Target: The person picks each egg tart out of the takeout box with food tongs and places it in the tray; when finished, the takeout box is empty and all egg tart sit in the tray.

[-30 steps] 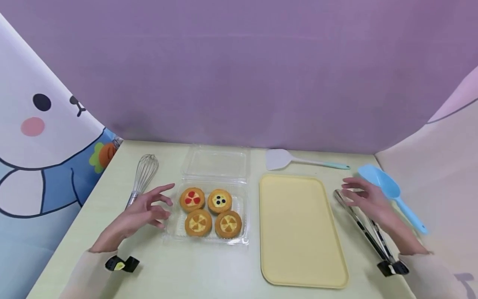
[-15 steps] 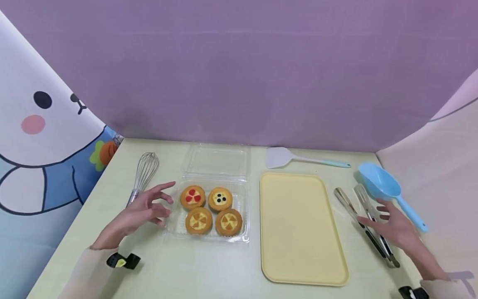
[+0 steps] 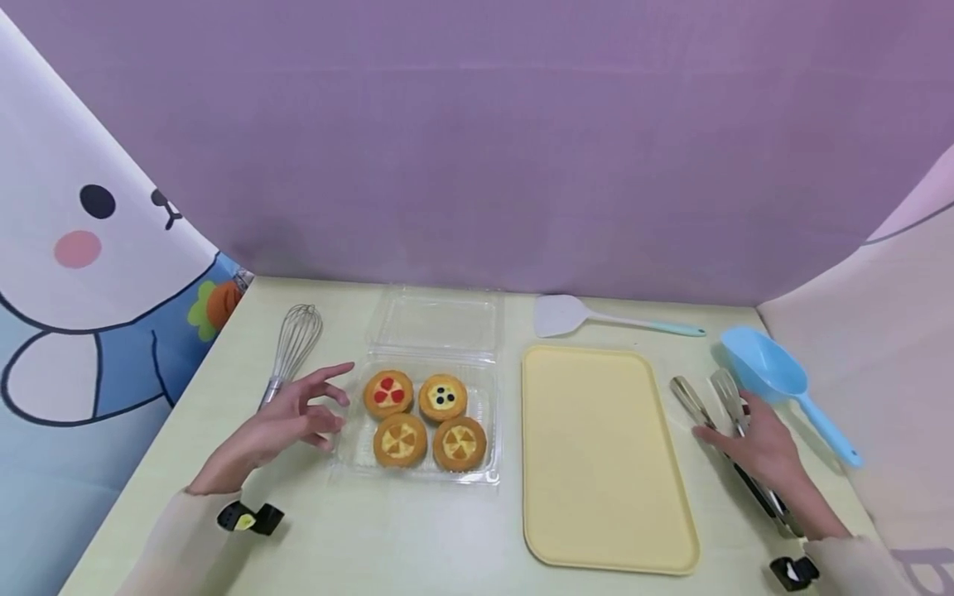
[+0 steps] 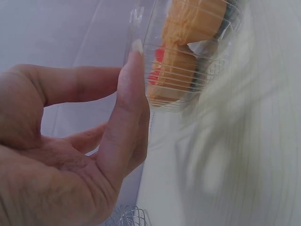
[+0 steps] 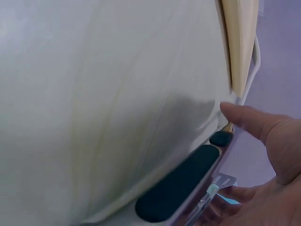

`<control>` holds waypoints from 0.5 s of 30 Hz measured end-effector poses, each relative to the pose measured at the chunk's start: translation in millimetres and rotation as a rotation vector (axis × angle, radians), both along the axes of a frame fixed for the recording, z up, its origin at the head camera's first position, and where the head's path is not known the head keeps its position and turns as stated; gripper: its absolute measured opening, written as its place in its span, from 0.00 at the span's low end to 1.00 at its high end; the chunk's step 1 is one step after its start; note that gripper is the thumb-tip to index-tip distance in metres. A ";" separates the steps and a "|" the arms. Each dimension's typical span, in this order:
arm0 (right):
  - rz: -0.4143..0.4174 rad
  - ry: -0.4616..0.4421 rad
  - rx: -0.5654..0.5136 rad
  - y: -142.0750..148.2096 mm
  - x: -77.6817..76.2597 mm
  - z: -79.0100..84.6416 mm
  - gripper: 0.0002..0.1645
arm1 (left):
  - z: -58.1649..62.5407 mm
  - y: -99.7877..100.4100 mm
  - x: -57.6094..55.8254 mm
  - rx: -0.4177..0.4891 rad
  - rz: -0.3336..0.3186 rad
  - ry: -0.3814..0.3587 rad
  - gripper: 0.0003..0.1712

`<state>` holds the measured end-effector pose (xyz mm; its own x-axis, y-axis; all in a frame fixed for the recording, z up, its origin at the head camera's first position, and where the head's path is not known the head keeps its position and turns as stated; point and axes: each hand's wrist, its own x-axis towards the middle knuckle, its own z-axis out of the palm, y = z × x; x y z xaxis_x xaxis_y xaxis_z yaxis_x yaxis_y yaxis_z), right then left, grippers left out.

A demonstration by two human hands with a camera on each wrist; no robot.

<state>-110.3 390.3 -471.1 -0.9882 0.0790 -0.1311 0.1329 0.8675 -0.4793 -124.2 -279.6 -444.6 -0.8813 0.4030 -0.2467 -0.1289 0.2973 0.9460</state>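
Observation:
Metal tongs (image 3: 690, 397) with dark grips lie on the table at the right, their two arms spread. My right hand (image 3: 763, 443) is over them, thumb on the left side and fingers on the right. In the right wrist view the thumb stands out beside the dark grip (image 5: 181, 183), and no firm grasp shows. My left hand (image 3: 286, 426) hovers left of a clear plastic box (image 3: 492, 414), fingers loosely bent and holding nothing. Several small tarts (image 3: 400, 440) sit in the box, topped red, dark blue or orange-yellow. Its lid (image 3: 440, 323) is folded back.
A yellow tray (image 3: 607, 463) lies between the box and the tongs. Behind it is a white spatula (image 3: 562, 315) with a green handle. A blue scoop (image 3: 768, 364) lies by the right edge. A whisk (image 3: 298, 335) is beyond my left hand. A purple backdrop (image 3: 484, 165) closes the rear.
My right hand moved right and toward me, off the tongs' upper end, then came back left over their middle. The left hand stayed in place beside the box.

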 end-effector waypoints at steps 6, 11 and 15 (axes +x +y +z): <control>0.009 0.037 0.024 -0.1 -3.3 1.2 0.59 | 0.7 0.7 -4.8 0.014 -0.012 0.022 0.47; 0.008 0.006 0.014 1.2 -1.3 3.4 0.61 | 1.1 0.3 -3.9 0.004 -0.015 0.021 0.47; 0.013 0.003 0.000 -0.2 1.8 4.9 0.61 | -0.1 -0.4 0.3 -0.007 -0.006 0.014 0.47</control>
<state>-108.5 390.1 -466.1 -0.9896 0.0659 -0.1278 0.1198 0.8694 -0.4794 -123.9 -280.0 -444.7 -0.8824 0.4062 -0.2374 -0.1141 0.3048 0.9456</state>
